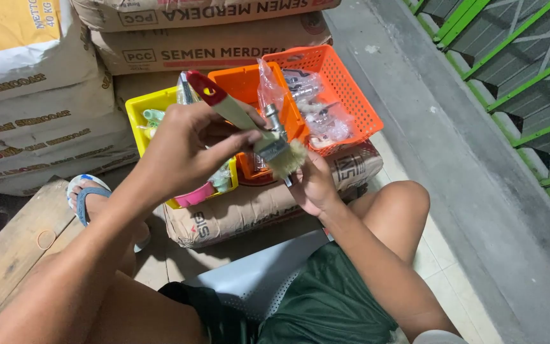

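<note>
Person sits low on a perforated grey seat (256,280), knees apart, facing baskets set on stacked cement sacks (224,44).

Left hand (183,150) is closed around a paintbrush (249,121): cream handle with a red tip pointing up and away, metal ferrule, pale bristles pointing down toward the person's right. Fingers wrap the handle mid-length, thumb across the front.

Right hand (313,185) sits just under the bristles, fingers curled; it grips something thin and dark that pokes out near the brush head (probably a small tool or another handle, too hidden to tell). The bristles touch or nearly touch its fingertips.

So the brush is out of the baskets and in the air, above the near edge of the orange basket (249,83). It is not back in any basket.

The other things:
- yellow basket (138,108) to the left, holding small coloured items, a pink one at the front
- larger orange basket (351,95) to the right, full of clear plastic bags (313,102) with metal fittings
- brown sack (237,213) under the baskets
- wooden plank (14,248) at lower left; a foot in a blue sandal (87,194) beside it
- green metal railing (517,83) at right
</note>
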